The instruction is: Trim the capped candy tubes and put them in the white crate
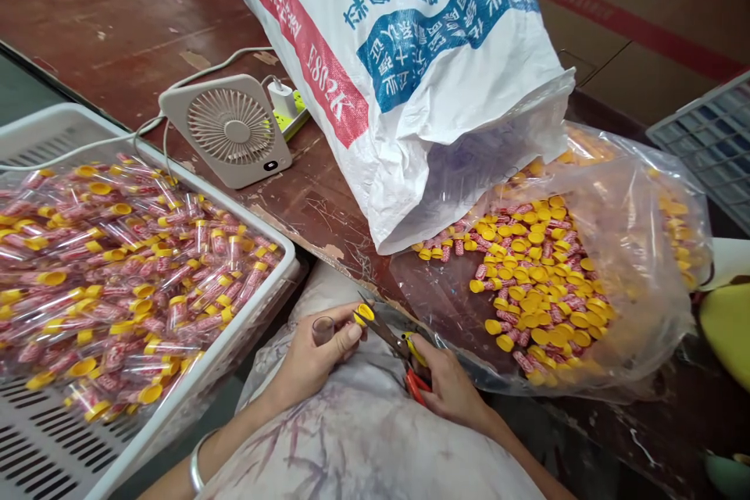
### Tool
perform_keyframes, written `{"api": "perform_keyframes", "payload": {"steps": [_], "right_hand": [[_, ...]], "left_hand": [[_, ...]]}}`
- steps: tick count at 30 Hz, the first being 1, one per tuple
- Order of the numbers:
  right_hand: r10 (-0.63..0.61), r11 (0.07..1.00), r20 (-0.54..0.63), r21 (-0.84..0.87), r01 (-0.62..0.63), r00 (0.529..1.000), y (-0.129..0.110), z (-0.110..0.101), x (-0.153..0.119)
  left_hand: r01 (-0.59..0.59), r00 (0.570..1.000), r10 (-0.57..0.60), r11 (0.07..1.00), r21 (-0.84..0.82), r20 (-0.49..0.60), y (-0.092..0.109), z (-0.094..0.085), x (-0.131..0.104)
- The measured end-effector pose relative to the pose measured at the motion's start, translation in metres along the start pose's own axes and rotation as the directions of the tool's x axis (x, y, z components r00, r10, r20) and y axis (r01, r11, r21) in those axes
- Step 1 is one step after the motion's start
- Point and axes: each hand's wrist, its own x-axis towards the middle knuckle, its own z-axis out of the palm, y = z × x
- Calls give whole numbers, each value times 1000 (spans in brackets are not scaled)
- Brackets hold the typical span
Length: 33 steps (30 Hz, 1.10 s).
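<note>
My left hand (319,348) is closed around a small clear tube (323,330), and its thumb and a fingertip pinch a yellow cap (364,315). Scissors (383,328) with red and yellow handles are in my right hand (451,379), whose fingers wrap the handles. Their blades are apart, beside the yellow cap. To the right, a clear plastic bag (630,250) holds several yellow caps with pink-patterned pieces (533,289). On the left, capped clear tubes with pink contents (176,273) lie piled in a white basket (193,383).
A large white woven sack (480,94) lies across the red-brown table (111,31), its open mouth over the clear bag. A small fan (228,129) with a cable stands near a green power strip (296,113). A blue-grey crate (712,141) and a cardboard box (621,23) are at the right.
</note>
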Motion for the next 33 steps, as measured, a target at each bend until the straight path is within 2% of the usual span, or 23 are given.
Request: {"api": "perform_keyframes", "payload": {"steps": [3,5,9,12,15,18,26,33], "right_hand": [[77,980,-49,190,-67,996,-4,-3,-3],[130,969,-86,221,-109,988,-7,-5,-6],[114,990,-206,102,-95,972,-9,-11,-10],[0,988,-277,-151,-44,961,-6,-20,-15],[-123,919,-276,-394,5,953,-3,-28,-21],[-190,865,-257,-500,38,948,1,-31,-25],[-222,851,-198,-518,91,955,5,-29,-23],[-268,844,-178,-518,142,947,9,-27,-22]], "left_hand": [[-13,998,11,1000,27,55,-9,-6,-1],[-8,998,6,1000,27,66,-14,-8,-2],[-17,1000,16,998,65,26,-11,-8,-2],[-52,997,64,974,219,-48,-1,-6,-1],[-73,989,110,945,319,-98,7,-4,0],[-89,987,130,935,344,-96,8,-4,0],[-186,962,252,891,414,-110,6,-2,2],[-229,950,299,863,449,-90,1,-5,3]]}}
